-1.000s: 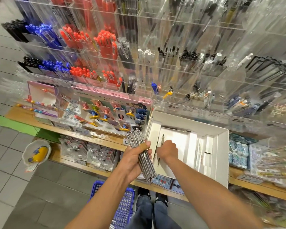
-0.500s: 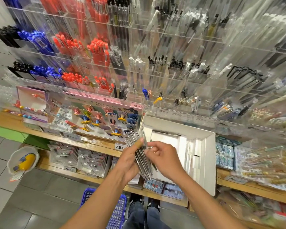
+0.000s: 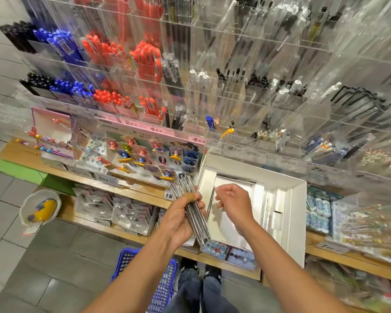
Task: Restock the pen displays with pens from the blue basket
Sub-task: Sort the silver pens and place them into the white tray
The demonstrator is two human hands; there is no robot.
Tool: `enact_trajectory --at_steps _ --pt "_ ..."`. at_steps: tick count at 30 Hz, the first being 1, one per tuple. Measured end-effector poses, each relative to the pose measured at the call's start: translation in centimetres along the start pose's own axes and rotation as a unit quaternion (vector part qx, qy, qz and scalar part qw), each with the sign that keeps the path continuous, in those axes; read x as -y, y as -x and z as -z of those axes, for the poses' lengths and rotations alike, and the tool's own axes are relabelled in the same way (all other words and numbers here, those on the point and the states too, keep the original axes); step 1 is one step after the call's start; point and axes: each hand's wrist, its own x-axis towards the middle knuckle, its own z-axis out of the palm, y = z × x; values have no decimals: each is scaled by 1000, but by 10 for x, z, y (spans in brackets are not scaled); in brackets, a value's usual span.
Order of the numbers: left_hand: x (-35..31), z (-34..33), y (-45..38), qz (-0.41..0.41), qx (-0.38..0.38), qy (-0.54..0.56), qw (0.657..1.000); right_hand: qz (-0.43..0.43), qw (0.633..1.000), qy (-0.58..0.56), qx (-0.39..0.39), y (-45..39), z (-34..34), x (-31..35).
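Above left hand (image 3: 178, 219), price label (image 3: 155, 129) "490".

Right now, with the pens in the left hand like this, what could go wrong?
1. The left hand grips a thick bundle of pens with only the fingers around its middle; a pen could slip out and fall toward the blue basket or the floor.
2. The right hand hovers over the white box, where a single pen already lies. It may knock that one.
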Motion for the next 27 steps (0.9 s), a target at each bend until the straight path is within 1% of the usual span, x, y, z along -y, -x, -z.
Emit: enact_trajectory --at_steps 1,2,4,5,7,10,15,17,19,21,23,24,26,27 --pt "0 1 1 2 4 15 1000 -33 998 59 -17 -13 -5 -9" --pt "0 2 3 2 7 26 1000 -53 991 124 -18 -24 -11 -20" --pt "0 5 4 -4 9 29 1000 -64 966 249 -2 -40 -26 -38" --pt "0 7 5 -7 9 27 1000 -65 953 295 1 -45 -32 -46" --pt "0 10 6 -9 15 16 1000 -64 938 341 -4 -53 -41 -59" --pt "-3 11 9 -14 12 -4 1000 -58 933 355 -33 -58 -45 -67" --pt "-5 9 8 -16 -5 -25 1000 -67 932 356 -12 -56 -33 -56" --pt "-5 8 8 -15 -12 -34 999 -53 944 325 0 -49 -19 -52" --pt "-4 6 8 -11 -18 -47 999 -31 966 257 28 -37 1 -47" --pt "-4 5 9 -9 -16 -47 999 1 971 232 57 -22 22 -36" --pt "-3 1 8 -6 -15 -51 999 39 960 264 78 -8 44 -18" --pt "-3 -1 7 -4 -13 -57 998 48 949 296 96 -1 53 -7" --pt "-2 -7 4 0 -10 -73 997 53 919 358 158 15 69 18" --pt "-2 -11 3 1 -9 -84 996 54 910 364 192 23 74 30"
